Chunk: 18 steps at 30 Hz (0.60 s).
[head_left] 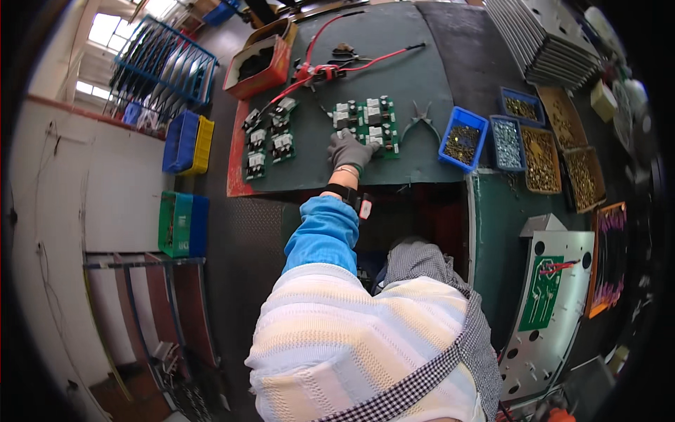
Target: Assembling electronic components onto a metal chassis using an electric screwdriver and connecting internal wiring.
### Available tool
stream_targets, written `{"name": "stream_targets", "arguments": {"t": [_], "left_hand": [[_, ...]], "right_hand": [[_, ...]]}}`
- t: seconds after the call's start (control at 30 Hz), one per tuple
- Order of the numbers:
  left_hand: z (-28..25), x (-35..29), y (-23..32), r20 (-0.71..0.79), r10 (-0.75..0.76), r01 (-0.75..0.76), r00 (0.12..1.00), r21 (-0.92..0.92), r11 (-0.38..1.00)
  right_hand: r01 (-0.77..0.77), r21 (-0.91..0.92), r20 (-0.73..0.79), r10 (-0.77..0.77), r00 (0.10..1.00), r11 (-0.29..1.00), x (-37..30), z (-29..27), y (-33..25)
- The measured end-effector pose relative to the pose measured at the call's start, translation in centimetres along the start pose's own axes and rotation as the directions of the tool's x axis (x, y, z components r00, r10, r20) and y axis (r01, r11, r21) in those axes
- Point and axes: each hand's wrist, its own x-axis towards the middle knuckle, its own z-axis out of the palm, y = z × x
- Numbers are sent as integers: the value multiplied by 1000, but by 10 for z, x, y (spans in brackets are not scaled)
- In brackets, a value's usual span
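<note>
My left hand (349, 150), in a grey glove with a wristband behind it, reaches over the dark green tabletop (316, 172). Its fingers bend over the near left part of a cluster of green circuit boards (389, 116) carrying white and black parts, and the thumb points right. The fingertips are partly lost among the white parts, but they seem to grip one board. Left of the hand lie several similar circuit boards (283, 145). Pliers (420, 124) with spread handles rest to the right of the cluster. My right hand is out of view.
Beyond the boards lies a red tool with cables (306, 72), near a red box (261, 68). Blue bins (481, 125) and cardboard trays (560, 184) of small metal parts stand at right. A metal panel (573, 281) bears a green board. Stacked panels (541, 42) stand far right.
</note>
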Motion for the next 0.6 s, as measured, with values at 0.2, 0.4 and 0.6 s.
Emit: {"name": "stream_targets", "arguments": {"t": [0.2, 0.4, 0.6], "left_hand": [[-25, 54, -55, -318, -97, 0, 943, -291, 957], [-82, 141, -94, -188, -213, 19, 959, -704, 710], [-85, 191, -76, -180, -111, 109, 977, -22, 994]], "right_hand": [[404, -220, 333, -321, 887, 888, 31, -2, 2], [-92, 11, 307, 84, 948, 996, 53, 14, 16], [242, -211, 384, -147, 912, 947, 53, 36, -34]]}}
